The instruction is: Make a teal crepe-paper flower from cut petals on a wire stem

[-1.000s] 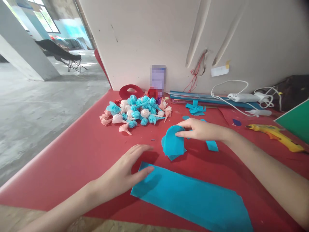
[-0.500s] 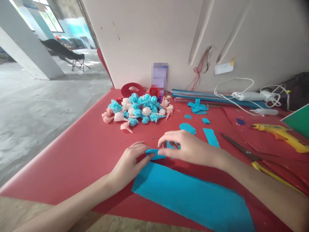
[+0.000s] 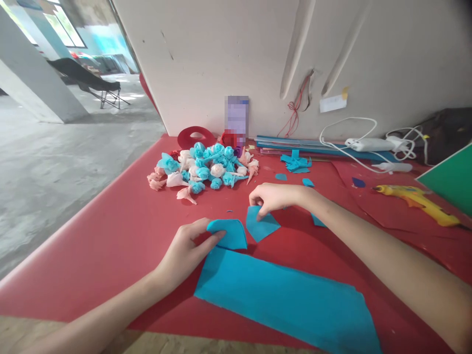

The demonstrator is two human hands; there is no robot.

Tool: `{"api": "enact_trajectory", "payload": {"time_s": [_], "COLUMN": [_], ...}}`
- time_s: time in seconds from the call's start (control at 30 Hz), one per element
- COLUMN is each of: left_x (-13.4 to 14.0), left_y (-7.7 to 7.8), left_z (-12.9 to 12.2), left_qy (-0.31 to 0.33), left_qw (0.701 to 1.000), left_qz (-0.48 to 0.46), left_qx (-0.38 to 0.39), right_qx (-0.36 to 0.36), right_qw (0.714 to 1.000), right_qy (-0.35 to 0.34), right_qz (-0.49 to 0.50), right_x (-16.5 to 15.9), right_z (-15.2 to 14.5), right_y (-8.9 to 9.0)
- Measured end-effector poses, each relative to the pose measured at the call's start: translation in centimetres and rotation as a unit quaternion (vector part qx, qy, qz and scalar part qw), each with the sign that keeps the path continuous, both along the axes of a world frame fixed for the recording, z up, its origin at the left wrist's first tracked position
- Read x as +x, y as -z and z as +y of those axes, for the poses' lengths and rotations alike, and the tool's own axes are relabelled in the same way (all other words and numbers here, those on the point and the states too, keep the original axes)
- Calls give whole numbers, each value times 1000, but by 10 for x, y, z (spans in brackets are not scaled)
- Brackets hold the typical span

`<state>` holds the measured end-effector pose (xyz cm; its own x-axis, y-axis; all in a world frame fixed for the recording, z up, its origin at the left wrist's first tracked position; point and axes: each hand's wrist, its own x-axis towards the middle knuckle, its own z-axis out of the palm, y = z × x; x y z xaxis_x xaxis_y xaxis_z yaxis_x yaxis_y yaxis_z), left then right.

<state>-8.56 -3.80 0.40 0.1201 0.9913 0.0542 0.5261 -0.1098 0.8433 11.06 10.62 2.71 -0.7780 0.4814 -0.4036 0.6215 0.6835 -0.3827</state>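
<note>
Your two bare forearms reach forward from the near edge of the view. Your left arm enters from about seven o'clock and angles toward one o'clock; your left hand [image 3: 188, 246] sits low, palm down, thumb and fingertips pressed together in a pinch, fingertips pointing to about two o'clock. Your right arm enters from about four o'clock and stretches toward ten o'clock, farther out than the left. Your right hand [image 3: 273, 196] is curled, fingertips bent downward and closed in a pinch, knuckles raised.
</note>
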Motion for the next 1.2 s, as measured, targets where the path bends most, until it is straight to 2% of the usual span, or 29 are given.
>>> {"api": "enact_trajectory", "payload": {"time_s": [0.07,0.13,0.2,0.27,0.33,0.43,0.5,0.57,0.6,0.67,0.73,0.8,0.87,1.03,1.2], "left_x": [-1,-1,-2,-2,-3,-2,-2,-2,-2,-2,-2,-2,-2,-3,-2], "left_y": [1,2,3,4,4,3,3,2,2,1,0,-1,-1,1,1], "left_z": [0,0,0,0,0,0,-1,-1,-2,-2,-1,0,0,0,1], "left_qy": [2,6,15,20,20,17,18,18,18,24,28,24,14,17,45], "left_qw": [1000,1000,1000,1000,1000,1000,1000,1000,999,999,998,996,995,990,985], "left_qz": [8,13,12,10,11,4,-6,-12,-12,-11,-11,-1,16,45,65], "left_qx": [3,9,14,19,21,18,18,22,26,39,59,82,100,134,150], "right_qx": [12,66,132,158,123,5,-69,-97,-84,-10,81,124,109,17,-13], "right_qw": [1000,992,969,945,943,966,979,984,985,977,946,917,913,938,945], "right_qy": [17,68,135,175,166,98,45,22,34,105,194,236,226,142,124], "right_qz": [18,80,162,227,260,239,187,146,145,183,246,295,322,317,303], "right_x": [-2,-4,-5,-2,5,20,27,29,28,23,16,9,4,-6,-14], "right_z": [2,0,-4,-10,-15,-20,-23,-25,-25,-25,-26,-28,-33,-56,-73], "right_y": [2,2,-1,-9,-21,-38,-41,-35,-29,-15,-4,0,-4,-22,-23]}}
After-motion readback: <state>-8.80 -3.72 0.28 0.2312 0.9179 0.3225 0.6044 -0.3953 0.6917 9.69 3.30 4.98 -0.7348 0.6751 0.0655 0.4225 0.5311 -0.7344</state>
